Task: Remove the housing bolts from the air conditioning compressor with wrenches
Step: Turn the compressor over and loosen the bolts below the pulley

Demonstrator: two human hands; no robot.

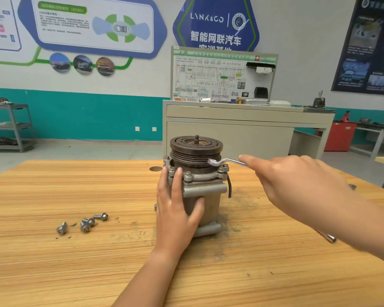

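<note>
The air conditioning compressor [205, 196] stands upright on the wooden table [75, 262], its dark pulley [196, 147] on top. Several bolts [187, 175] stand in its flange. My left hand [175, 209] grips the left side of the housing, fingers up on the flange and thumb across the front. A silver ring wrench [225, 161] sits with its ring end over the flange on the right. My right hand [297, 185] holds the wrench's handle, index finger stretched along it.
Several removed bolts [84, 223] lie loose on the table to the left. Another metal tool [329, 238] lies at the right under my right forearm. A training cabinet [242, 127] stands behind the table. A grey shelf [9, 127] is far left.
</note>
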